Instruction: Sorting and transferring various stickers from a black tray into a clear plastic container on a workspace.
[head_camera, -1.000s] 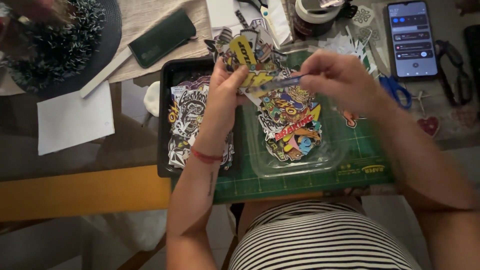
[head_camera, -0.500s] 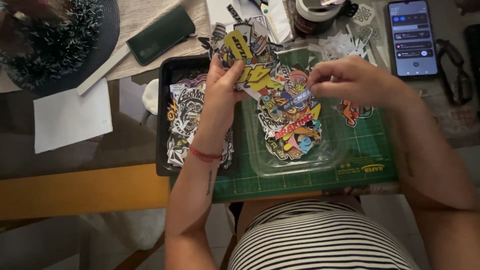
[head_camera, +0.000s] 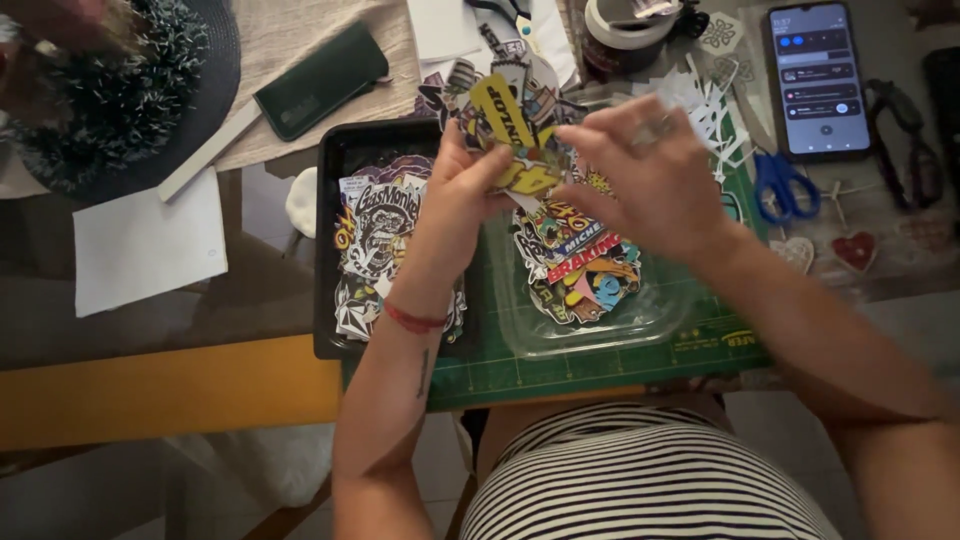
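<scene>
Left hand gripping a fanned stack of stickers from below, right hand pinching at the stack's right edge, all hovering over the clear plastic tray sitting on the green cutting mat, black tray sitting just left.

Multicoloured stickers; green mat; black tray; blue scissors.
</scene>
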